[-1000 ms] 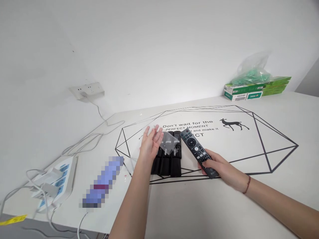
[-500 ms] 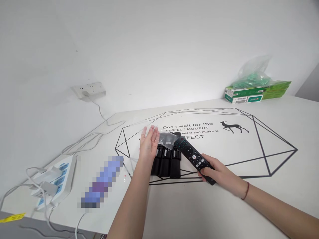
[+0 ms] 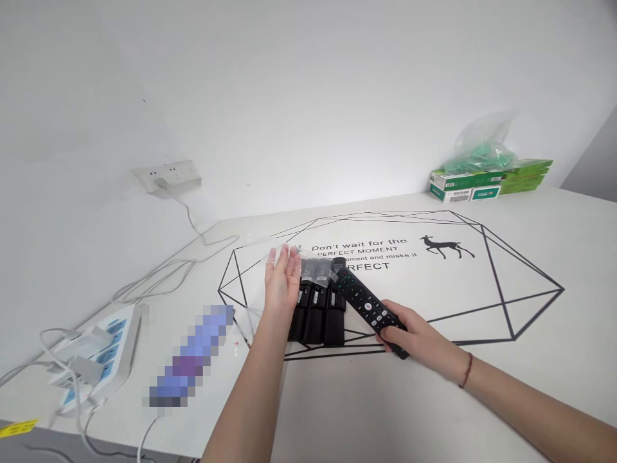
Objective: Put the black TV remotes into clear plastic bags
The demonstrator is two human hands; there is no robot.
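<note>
My right hand is closed around the lower end of a black remote control, its button side up, slanting up to the left. The remote's top end meets a clear plastic bag; whether it is inside the bag's mouth I cannot tell. My left hand holds the bag at its left side, fingers mostly straight with the film over and beside them. Below the bag several black remotes lie side by side on the table, back side up with labels showing, partly hidden by my left forearm.
A white power strip with plugs and cables lies at the left, beside a blurred-out flat device. Green and white boxes carrying a plastic bag with green contents stand at the back right. A wall socket is above the table.
The view has shifted slightly, so everything sits a little further left. Both hands keep their hold, and the remote's top end stays at the bag's right side.
</note>
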